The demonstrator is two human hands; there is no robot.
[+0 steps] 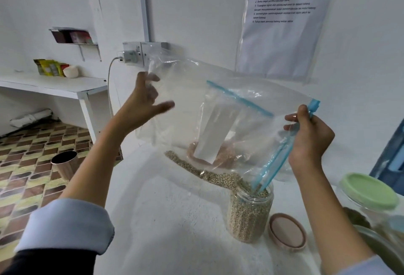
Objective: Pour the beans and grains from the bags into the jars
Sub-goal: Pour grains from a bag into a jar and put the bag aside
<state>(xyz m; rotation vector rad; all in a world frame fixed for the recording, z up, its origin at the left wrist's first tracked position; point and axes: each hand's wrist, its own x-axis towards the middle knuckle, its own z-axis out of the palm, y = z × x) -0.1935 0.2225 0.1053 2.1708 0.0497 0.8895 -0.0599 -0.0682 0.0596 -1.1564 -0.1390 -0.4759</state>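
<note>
A large clear zip bag (pixel 185 108) with a blue zip strip is held up and tilted over the white counter (pixel 170 220). My left hand (pixel 142 102) grips its raised bottom corner. My right hand (pixel 310 137) pinches the zip edge near the blue slider. Pale grey-green grains (pixel 218 177) lie along the bag's lower fold and run from its open corner into a clear jar (pixel 249 213). The jar is filled almost to its mouth with the same grains. Its pinkish lid (pixel 287 232) lies upside down on the counter to its right.
A closed jar with a green lid (pixel 369 191) stands at the right edge, above a glass bowl (pixel 380 246). Seen through the bag, a bag of reddish grains (pixel 223 156) lies behind it. A wall socket with a plugged charger (pixel 129 57) is at the back. A metal bin (pixel 64 164) stands on the tiled floor, left.
</note>
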